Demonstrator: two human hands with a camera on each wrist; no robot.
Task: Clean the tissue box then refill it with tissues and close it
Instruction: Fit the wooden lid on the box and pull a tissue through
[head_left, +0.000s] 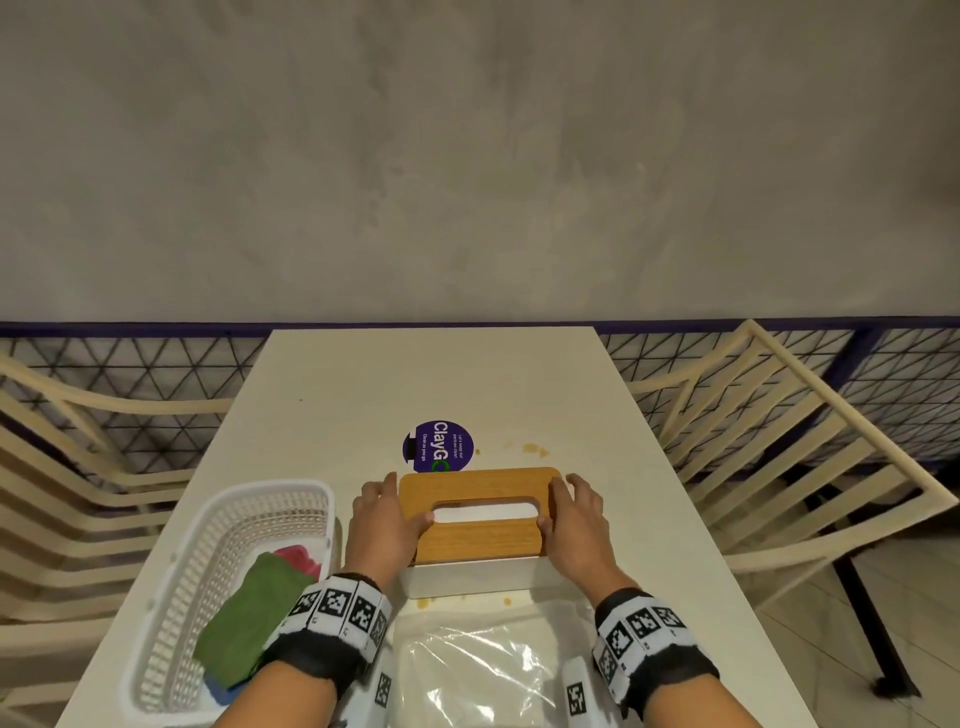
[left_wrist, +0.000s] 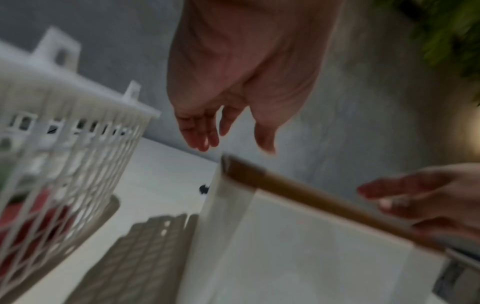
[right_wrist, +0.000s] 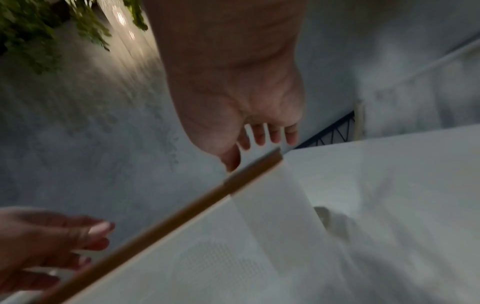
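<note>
Head view: from left to right, a white basket (head_left: 171, 582) of cloths, your left hand (head_left: 382, 525) and right hand (head_left: 576, 525), fingers relaxed and straight, flanking the wooden lid (head_left: 480, 514) atop the white tissue box (head_left: 467, 579) at mid-table (head_left: 363, 374).

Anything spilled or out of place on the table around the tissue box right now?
Yes. Small orange-brown stains dot the white table behind the tissue box, with more in front of it by the clear plastic pack. The wooden lid looks seated squarely.
</note>
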